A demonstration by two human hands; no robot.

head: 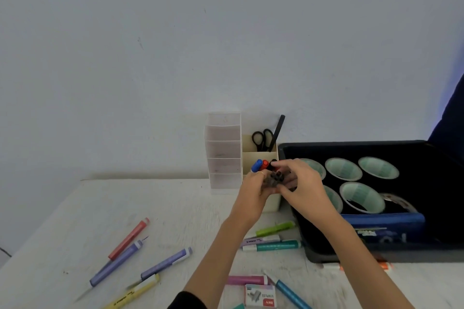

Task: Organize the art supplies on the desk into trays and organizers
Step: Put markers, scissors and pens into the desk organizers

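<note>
The step in hand looks like dropping a bundle of dark markers [276,179] into the cream organizer [272,202], which stands at the far edge of the bench [175,208] against the wall. The left hand [253,190] has its fingers curled round the bundle from the left. The right hand [301,188] closes on it from the right, fingertips pinching at a black cap [272,163].

To do it well, the person should square the markers so that all ends point the same way. Then they should be lowered upright into the front compartment together, one hand steadying the light organizer so it does not tip or slide. The rear compartment already holds black scissors [262,138] and a black pen [277,133], so the front one is the likelier slot.

The bundle is seen end-on, as a cluster of small dark round ends, blurred. A blue cap [256,165] and a red cap [264,165] stand up just behind the left fingers. Whether they are held or already sit in the compartment cannot be told.

Much sorting appears left. A red highlighter [129,238], a yellow highlighter [133,293] and a teal highlighter [271,246] lie loose toward the near edge. A staples box [261,296] lies there too. The dark bin [351,144] at the far right corner holds tape rolls [343,168].
</note>
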